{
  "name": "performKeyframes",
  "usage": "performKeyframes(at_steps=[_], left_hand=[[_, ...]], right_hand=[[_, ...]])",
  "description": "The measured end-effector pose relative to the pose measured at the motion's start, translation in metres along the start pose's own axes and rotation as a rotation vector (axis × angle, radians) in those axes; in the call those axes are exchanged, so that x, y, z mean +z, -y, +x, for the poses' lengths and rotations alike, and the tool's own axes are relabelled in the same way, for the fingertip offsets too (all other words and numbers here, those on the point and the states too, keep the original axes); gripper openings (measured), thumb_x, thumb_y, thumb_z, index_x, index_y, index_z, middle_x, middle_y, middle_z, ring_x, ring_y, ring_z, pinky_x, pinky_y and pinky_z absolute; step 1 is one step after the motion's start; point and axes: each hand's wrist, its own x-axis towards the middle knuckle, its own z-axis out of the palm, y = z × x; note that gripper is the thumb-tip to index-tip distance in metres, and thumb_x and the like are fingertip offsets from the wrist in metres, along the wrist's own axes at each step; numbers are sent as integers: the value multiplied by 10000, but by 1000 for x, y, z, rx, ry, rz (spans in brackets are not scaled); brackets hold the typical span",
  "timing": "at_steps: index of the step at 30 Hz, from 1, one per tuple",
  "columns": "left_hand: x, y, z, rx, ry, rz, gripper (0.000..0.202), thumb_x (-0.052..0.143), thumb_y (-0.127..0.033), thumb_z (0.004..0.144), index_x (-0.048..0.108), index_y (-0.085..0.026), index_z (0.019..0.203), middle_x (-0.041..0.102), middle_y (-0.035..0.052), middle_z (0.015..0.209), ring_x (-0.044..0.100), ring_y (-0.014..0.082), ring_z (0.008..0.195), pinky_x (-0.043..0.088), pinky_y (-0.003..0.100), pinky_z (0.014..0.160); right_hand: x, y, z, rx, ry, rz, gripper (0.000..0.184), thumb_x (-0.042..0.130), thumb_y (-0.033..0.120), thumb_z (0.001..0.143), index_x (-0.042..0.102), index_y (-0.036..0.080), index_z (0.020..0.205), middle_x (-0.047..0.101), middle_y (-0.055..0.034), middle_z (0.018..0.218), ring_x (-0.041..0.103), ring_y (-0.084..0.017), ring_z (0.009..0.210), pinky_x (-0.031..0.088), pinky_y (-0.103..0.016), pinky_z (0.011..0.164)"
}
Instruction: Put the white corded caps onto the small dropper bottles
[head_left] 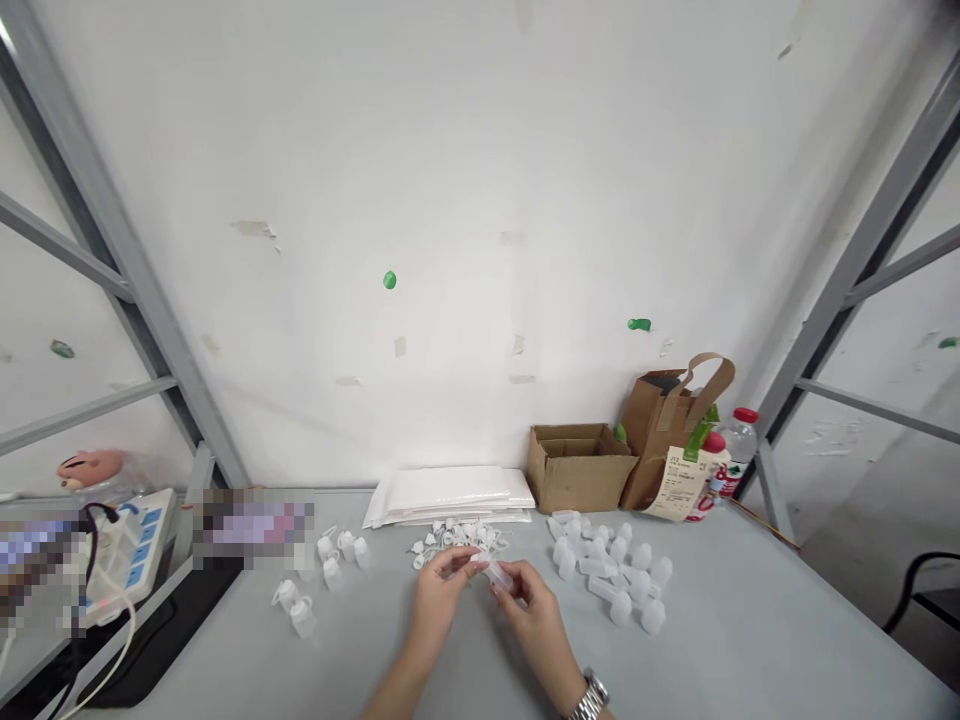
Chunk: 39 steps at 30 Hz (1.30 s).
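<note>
Near centre of worktop [750,640]: my left hand [441,610] and right hand [538,630] pinch one small plastic bottle [496,575] at the fingertips; spare bottles [611,570] heaped right, within reach.

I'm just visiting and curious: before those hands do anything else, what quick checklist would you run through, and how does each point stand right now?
Small translucent plastic bottle held between the left hand and right hand: ok.
Cap fitted on that bottle: cannot tell, the fingers hide too much.
Pile of small white plastic parts close in front of the hands: ok.
Group of translucent bottles on the right, apart from the hands: ok.
Power strip and its cables well away from the hands: ok.
</note>
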Motion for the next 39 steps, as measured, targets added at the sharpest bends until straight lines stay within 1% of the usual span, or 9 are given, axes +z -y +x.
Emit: performKeyframes(at_steps=[6,12,16,19,22,25,31,36,39], left_hand=[[-1,-2,2,-55,20,-95,326,790,-383,472,673,-169,689,729,70,752,666,241,775,502,348,754],[0,-4,1,-130,44,-254,469,829,-280,441,663,-182,868,682,5,595,667,263,866,485,352,796],[1,-5,-2,-184,63,-326,485,839,-258,431,674,-171,879,730,64,742,648,261,927,464,365,851],[1,-5,-4,-228,64,-429,358,828,-297,470,691,-164,772,729,86,874,640,249,948,443,367,895],[1,-3,-6,-258,54,-509,288,823,-315,486,692,-159,691,730,85,873,652,230,903,446,351,886],[1,-1,-6,-297,31,-522,314,827,-311,478,708,-157,724,736,86,835,662,224,852,459,347,856],[3,1,-6,-283,30,-482,361,837,-360,437,711,-153,703,735,95,838,647,246,905,448,351,870],[3,0,-7,-254,67,-445,379,819,-402,464,709,-159,734,735,97,844,648,249,879,445,374,863],[2,-2,-6,-206,82,-379,368,793,-426,509,709,-161,750,732,106,903,637,258,914,430,387,887]], right_hand=[[2,-2,-4,-153,-13,-90,204,626,397,768,667,228,874,595,-33,712,525,-186,633,433,-296,633],[0,1,-5,-259,12,-153,213,540,362,838,667,248,964,589,-63,772,537,-200,665,441,-322,670],[1,1,-6,-268,14,-149,220,532,368,843,665,248,970,588,-65,782,545,-198,670,445,-320,672],[6,1,-9,-250,-37,-127,219,553,408,826,670,245,914,582,-49,731,535,-191,650,442,-309,652],[12,3,-12,-188,-55,-114,226,574,433,807,662,236,872,584,-35,693,531,-186,638,437,-295,638],[15,5,-15,-113,-49,-71,242,603,447,777,657,227,860,602,-31,693,527,-182,633,432,-284,637],[20,9,-14,74,-60,141,337,691,505,665,661,191,785,610,-14,639,526,-168,596,424,-275,601],[19,17,-8,359,151,574,452,695,589,610,607,148,658,578,-2,516,468,-100,418,349,-224,443],[16,21,-6,434,223,722,504,647,631,640,619,128,659,529,21,442,395,-58,354,284,-194,405]])
